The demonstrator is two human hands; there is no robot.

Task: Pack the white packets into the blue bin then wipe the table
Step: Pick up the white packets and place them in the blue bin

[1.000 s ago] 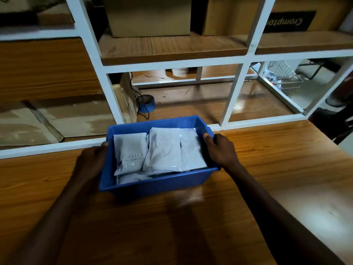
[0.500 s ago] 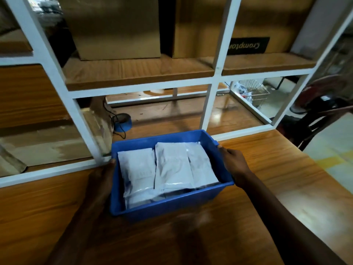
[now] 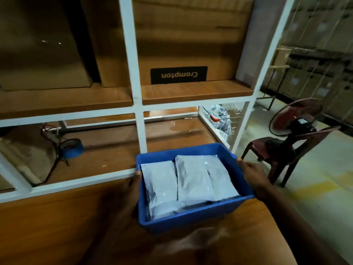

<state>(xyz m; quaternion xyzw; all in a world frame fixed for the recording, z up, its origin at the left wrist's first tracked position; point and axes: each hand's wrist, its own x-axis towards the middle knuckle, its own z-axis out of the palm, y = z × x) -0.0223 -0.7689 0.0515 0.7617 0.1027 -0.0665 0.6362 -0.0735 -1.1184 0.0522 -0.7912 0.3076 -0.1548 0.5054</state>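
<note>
The blue bin (image 3: pixel 191 217) is held over the wooden table (image 3: pixel 57 226), near its right end. Several white packets (image 3: pixel 193 180) lie side by side inside it. My left hand (image 3: pixel 129 190) grips the bin's left wall, thumb over the rim. My right hand (image 3: pixel 252 173) grips the right wall, fingers curled over its edge. Both forearms reach in from the bottom of the view.
A white-framed shelf unit (image 3: pixel 139 131) stands right behind the bin, with cardboard boxes (image 3: pixel 179 54) on its upper shelf. A blue tape roll (image 3: pixel 73 149) and cables lie on the lower shelf. A wire basket (image 3: pixel 221 119), a dark plastic chair (image 3: pixel 282 150) and a fan (image 3: pixel 294 119) are to the right.
Both hands have carried the bin rightward along the table toward its right end, and the view has swung right, bringing the chair, fan and floor into sight.
</note>
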